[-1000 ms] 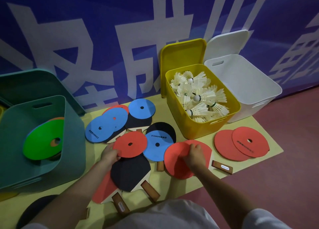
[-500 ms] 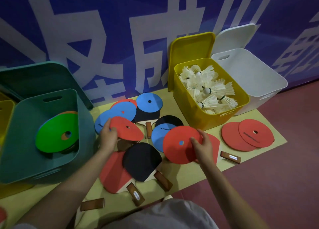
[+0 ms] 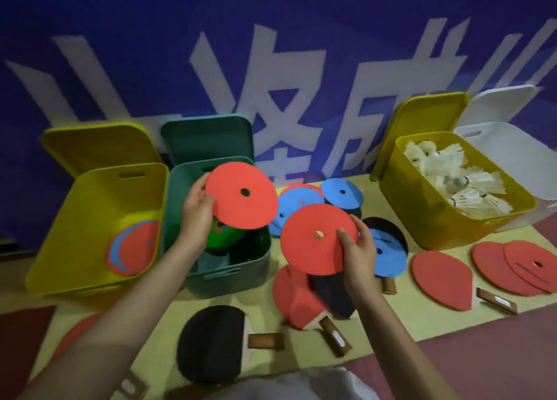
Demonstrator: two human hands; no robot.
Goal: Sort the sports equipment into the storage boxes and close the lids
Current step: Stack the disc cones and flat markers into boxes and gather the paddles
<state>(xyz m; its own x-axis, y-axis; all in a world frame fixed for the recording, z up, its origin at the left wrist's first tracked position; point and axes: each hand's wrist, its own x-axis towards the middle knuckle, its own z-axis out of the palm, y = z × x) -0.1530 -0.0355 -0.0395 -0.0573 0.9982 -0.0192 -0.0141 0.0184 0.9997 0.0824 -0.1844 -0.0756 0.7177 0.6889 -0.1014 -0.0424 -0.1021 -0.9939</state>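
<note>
Left hand [image 3: 196,210] pinching red disc [image 3: 242,195] over teal box [image 3: 211,249], right hand [image 3: 358,249] gripping second red disc [image 3: 316,240]; risk: slipping from edge-only grip, missing box

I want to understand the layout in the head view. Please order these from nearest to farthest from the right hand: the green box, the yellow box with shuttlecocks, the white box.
1. Green box: to the left of the right hand, under the left hand's disc.
2. Yellow box with shuttlecocks: to the right, toward the wall.
3. White box: behind the yellow one, far right.
</note>
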